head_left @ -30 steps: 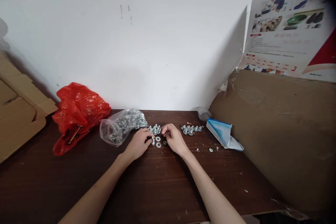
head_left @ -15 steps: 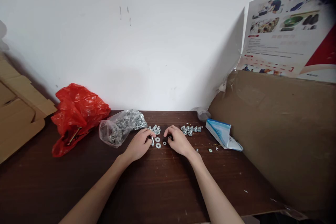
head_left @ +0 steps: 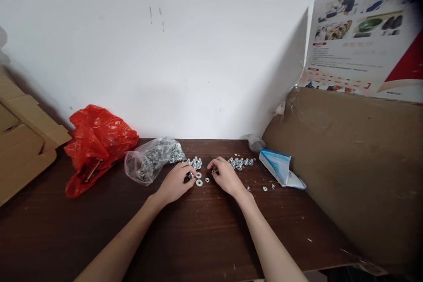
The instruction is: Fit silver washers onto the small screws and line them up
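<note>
My left hand [head_left: 176, 181] is closed, thumb and fingers pinching a small silver bolt [head_left: 191, 176]. Two flat washers [head_left: 199, 183] lie just right of its fingertips, one behind the other, and a small nut [head_left: 207, 180] rests beside them. My right hand [head_left: 225, 177] has its thumb and fingers curled around a small metal piece [head_left: 213, 171], which is mostly hidden; it looks like a nut. Several bolts [head_left: 196, 163] stand behind the washers. Another group of bolts [head_left: 240, 163] stands beyond my right hand.
On the dark table [head_left: 185, 238], a clear bag of hardware [head_left: 155, 158] and a red plastic bag [head_left: 99, 139] lie left. A blue-and-white packet [head_left: 279, 169], small scraps and a large cardboard box [head_left: 350, 163] are right. Flattened cardboard [head_left: 26, 141] is far left.
The fingers of my left hand have closed on the bolt and shifted slightly right, towards the washers. My right hand has barely moved.
</note>
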### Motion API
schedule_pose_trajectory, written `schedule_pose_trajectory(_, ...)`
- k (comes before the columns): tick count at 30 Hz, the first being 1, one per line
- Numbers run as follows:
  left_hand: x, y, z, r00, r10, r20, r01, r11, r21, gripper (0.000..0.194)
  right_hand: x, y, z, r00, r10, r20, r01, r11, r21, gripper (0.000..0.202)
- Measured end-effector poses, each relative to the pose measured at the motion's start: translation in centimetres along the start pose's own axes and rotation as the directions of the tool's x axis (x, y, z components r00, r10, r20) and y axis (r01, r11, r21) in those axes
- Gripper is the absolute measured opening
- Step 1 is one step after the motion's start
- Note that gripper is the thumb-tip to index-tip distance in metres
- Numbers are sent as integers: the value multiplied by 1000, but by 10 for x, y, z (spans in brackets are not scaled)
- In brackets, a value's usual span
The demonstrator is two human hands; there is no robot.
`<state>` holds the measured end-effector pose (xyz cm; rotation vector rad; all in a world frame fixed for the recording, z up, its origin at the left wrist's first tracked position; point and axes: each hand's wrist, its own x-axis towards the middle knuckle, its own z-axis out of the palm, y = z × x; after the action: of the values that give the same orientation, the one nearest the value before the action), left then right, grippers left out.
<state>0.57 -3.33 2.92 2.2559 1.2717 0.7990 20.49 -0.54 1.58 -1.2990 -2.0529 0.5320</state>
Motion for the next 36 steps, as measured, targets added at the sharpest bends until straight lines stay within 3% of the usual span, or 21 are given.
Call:
schedule_pose_trajectory(11,0,2,-1,998,58,14,-59,996,65,14,-1,-12,4,992,-115,49,110,989,97,21)
schedule_pose_trajectory(20,-2,-3,4,996,93,0,-91,979,185,13,-4,-16,9,977,-188,101,190,982,-17,7)
schedule_pose_trajectory(36,0,-7,8,992,115,-46,-110,989,101,21,-4,-14,12,971,-207,123,216,974,-74,12)
